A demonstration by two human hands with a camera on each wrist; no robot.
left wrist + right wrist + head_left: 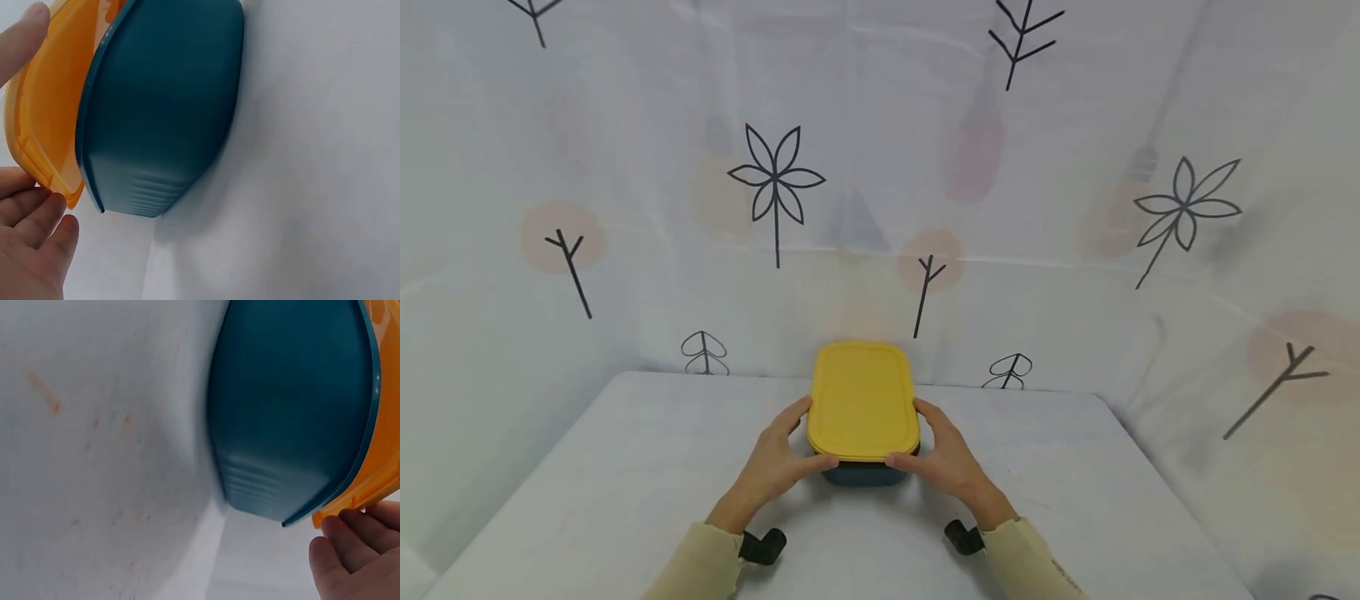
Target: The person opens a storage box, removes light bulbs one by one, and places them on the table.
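A yellow rectangular lid (862,400) with rounded corners is held over a dark teal container (863,474), which stands on the white table. My left hand (778,454) grips the lid's left side, thumb at the near edge and fingers along the side. At the lid's right side, my right hand (946,454) grips it in mirrored fashion. In the left wrist view the lid's underside (53,106) shows above the container's rim, with a gap at the near side. The right wrist view shows the container's wall (287,406) with ridges low down. The container's inside is hidden.
The white tabletop (625,475) reaches back to a pale curtain (865,167) printed with dark plant drawings and soft coloured spots. Black wrist devices (763,547) sit by both sleeves.
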